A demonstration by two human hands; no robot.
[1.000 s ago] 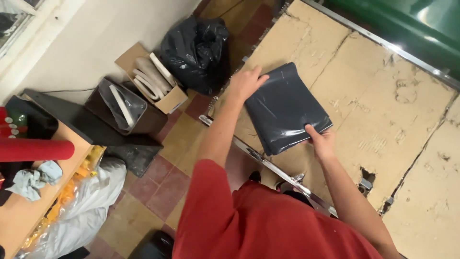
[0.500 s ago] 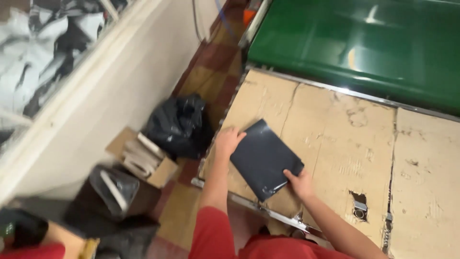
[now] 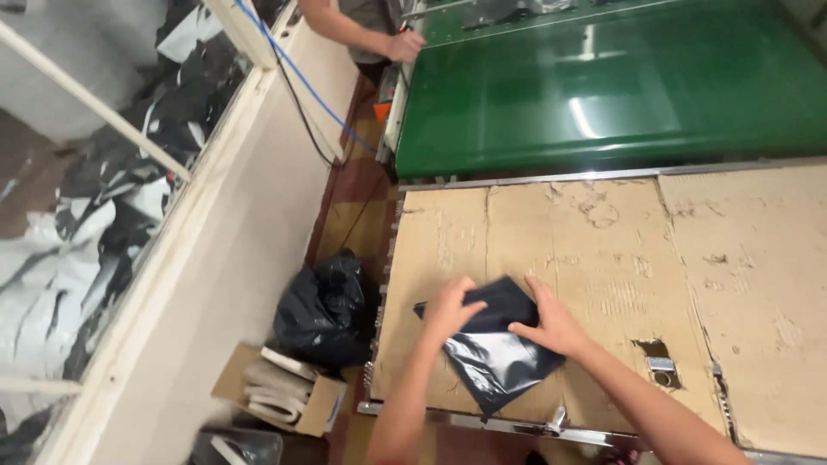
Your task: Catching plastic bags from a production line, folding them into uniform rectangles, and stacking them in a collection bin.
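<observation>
Single view, worn on the head, looking steeply down and forward from above the near edge of the bench (image 3: 603, 258). Close enough to catch both forearms entering from the bottom edge, with the left hand (image 3: 450, 308) and right hand (image 3: 551, 325) low in the middle of the picture. Facing across the cardboard-covered top toward the green conveyor belt (image 3: 620, 77) at the far side. Leftward, down onto the tiled floor (image 3: 353, 215) and a pale wall. No second view to overlap.

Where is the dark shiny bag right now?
In the head view, the dark bag lies low on the cardboard table, under the left hand and right hand, below the green belt.
</observation>
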